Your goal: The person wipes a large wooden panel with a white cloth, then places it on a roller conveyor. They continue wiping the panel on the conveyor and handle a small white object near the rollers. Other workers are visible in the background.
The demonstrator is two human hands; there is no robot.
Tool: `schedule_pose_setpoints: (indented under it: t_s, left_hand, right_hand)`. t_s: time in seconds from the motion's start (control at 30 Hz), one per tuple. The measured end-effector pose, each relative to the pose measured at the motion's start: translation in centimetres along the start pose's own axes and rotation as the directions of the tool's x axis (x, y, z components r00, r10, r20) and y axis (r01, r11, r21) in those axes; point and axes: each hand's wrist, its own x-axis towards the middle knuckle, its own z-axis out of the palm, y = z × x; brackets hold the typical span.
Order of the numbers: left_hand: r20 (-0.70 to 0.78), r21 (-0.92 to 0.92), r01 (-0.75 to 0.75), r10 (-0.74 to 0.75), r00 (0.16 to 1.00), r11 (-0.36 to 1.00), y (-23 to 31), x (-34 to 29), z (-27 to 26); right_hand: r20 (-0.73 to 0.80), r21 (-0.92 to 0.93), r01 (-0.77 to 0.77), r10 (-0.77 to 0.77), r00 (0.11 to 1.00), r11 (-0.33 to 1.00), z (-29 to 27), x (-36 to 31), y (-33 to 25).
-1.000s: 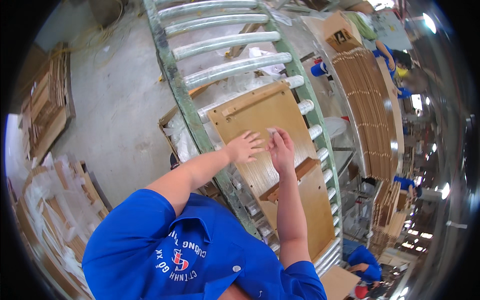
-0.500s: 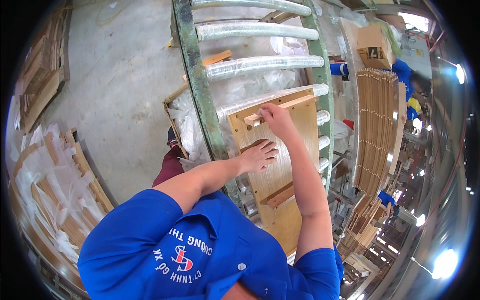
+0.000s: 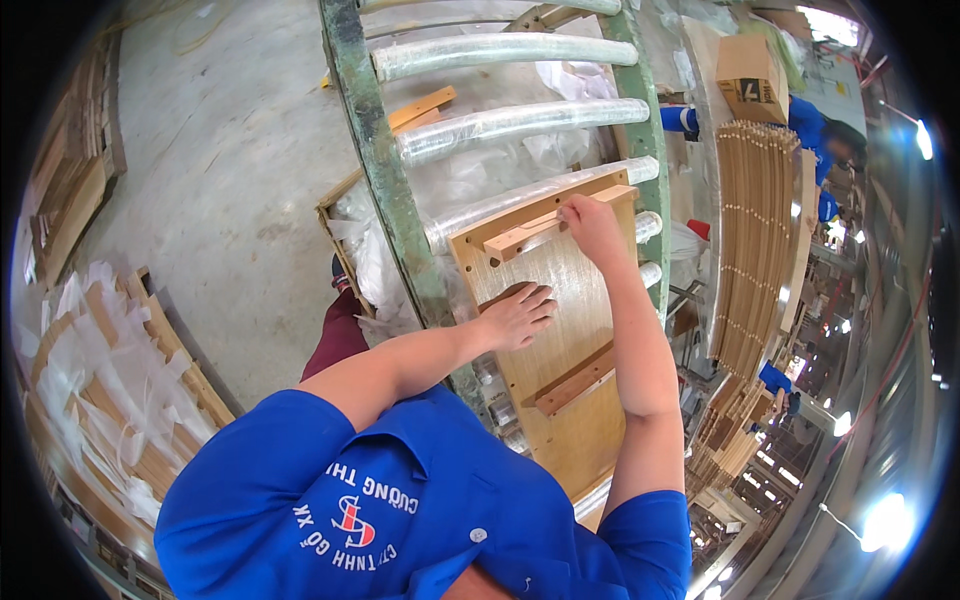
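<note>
Pale wood, in form of a long panel (image 3: 578, 312), lying flat on plastic-wrapped rollers (image 3: 520, 130), between two green side beams (image 3: 385, 190). On its top, a far strip (image 3: 525, 236) across the upper end and a near strip (image 3: 577, 380) lower down, roughly parallel to each other. Left hand (image 3: 515, 318) with fingers spread out, between the two strips, toward the left edge; seems to rest there, but cannot tell how hard. Right hand (image 3: 592, 228) apart from the left one, fingers drawn together at the far strip; seems to pinch a small pale scrap (image 3: 563, 217) against the wood, though too small to be sure.

By judgement, stiff and quite heavy, so not likely to bend in lifting. Smooth and a little shiny on the face, therefore probably slippery for dry palms, and easy to slide on the wrapped rollers. Not fragile as a whole, but easily scratched or dented at face and corners. For carrying, best to take hold of both long edges near the middle. Better not to lift by the strips: cannot tell how firmly fixed.
</note>
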Motion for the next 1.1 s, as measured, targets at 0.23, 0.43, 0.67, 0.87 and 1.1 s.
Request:
schedule_pose_setpoints:
  t_s: [0.23,0.43,0.67,0.87,1.1]
  left_hand:
    - [0.050,-0.023,0.019,-0.018,0.999,1.000,0.2,0.0,0.0]
    - [0.067,-0.032,0.017,-0.015,0.998,0.999,0.0,0.0,0.0]
    - [0.070,-0.057,0.021,-0.017,0.997,0.998,-0.1,0.2,0.2]
    - [0.085,-0.076,0.020,-0.013,0.996,0.997,-0.2,0.2,0.2]
    - [0.080,-0.087,0.009,-0.002,0.997,0.996,-0.4,0.2,0.0]
  right_hand:
    - [-0.075,-0.172,-0.062,0.049,0.996,0.983,-2.7,2.0,4.8]
    - [-0.136,-0.242,-0.179,0.150,0.979,0.954,-4.1,3.9,8.6]
    - [-0.169,-0.302,-0.285,0.243,0.955,0.910,-4.6,6.1,11.5]
    - [-0.239,-0.196,-0.324,0.276,0.931,0.925,-5.0,7.3,13.1]
    - [-0.276,-0.274,-0.339,0.264,0.924,0.900,-4.0,7.9,14.3]
